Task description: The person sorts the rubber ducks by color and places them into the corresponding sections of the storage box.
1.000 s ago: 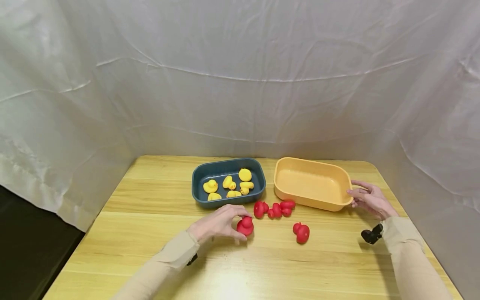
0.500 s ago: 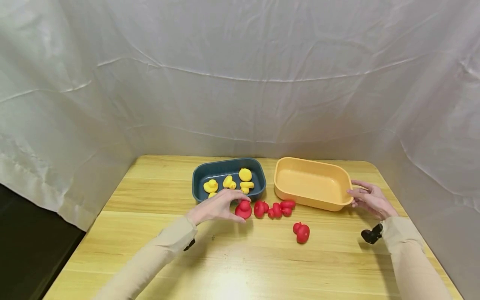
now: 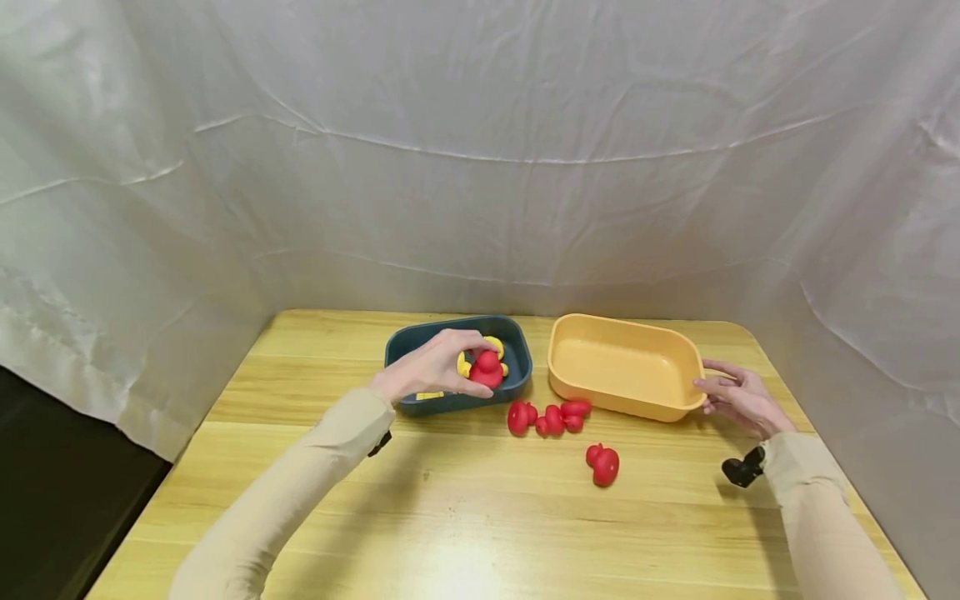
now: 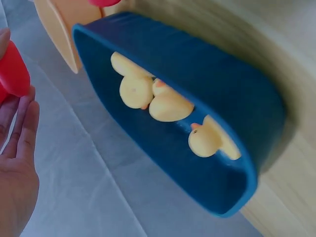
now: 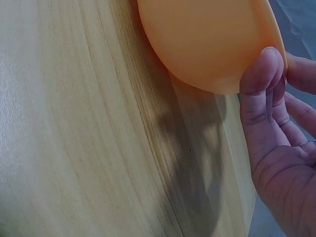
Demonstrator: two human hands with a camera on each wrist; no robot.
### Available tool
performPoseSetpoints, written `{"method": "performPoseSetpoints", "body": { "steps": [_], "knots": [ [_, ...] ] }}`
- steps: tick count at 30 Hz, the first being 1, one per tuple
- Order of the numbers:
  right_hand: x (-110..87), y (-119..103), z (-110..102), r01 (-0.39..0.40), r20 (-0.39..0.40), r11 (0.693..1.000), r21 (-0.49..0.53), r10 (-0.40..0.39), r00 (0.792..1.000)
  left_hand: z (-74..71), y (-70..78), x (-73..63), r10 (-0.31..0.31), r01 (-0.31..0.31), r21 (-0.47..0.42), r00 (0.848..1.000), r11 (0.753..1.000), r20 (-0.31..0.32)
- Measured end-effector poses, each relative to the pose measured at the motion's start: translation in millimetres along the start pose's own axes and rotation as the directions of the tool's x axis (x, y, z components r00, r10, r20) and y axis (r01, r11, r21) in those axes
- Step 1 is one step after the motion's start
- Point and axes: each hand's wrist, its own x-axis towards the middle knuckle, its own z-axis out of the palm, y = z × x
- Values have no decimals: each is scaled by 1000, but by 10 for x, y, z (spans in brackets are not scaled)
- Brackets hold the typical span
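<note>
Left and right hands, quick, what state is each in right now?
Left hand: closed, holding a red duck.
Right hand: pinching the orange tray by its rim.

Yellow ducks (image 3: 463, 365) partly hidden behind the left grip (image 3: 437, 367), red duck (image 4: 14, 71) cropped in the left wrist view

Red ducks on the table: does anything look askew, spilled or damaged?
Yes: the lone red duck in front of the orange box looks toppled, its head beside its body, unlike the upright red duck in the left hand. The three red ducks beyond it look tipped too. No damage or spill shows.
</note>
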Motion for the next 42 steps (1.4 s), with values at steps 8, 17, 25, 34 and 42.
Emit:
{"method": "performPoseSetpoints", "body": {
  "steps": [8,17,25,34,42],
  "knots": [
    [-9,-12,1,-7,-4,1000,-7,7,1000,-39,74,238,-24,25,-42,999,999,24],
    [-13,-13,-1,-4,-5,1000,-13,4,1000,109,128,548,-11,16,-80,998,997,58],
    [-9,3,6,-5,-7,1000,-12,5,1000,276,121,795,-7,14,-123,998,992,56],
    [-10,-16,33,-9,-16,1000,-25,9,1000,466,103,981,-18,22,-162,999,987,27],
    [-7,-37,61,-10,-16,1000,-24,10,1000,647,82,1091,-33,36,-148,999,988,19]
  ]
}}
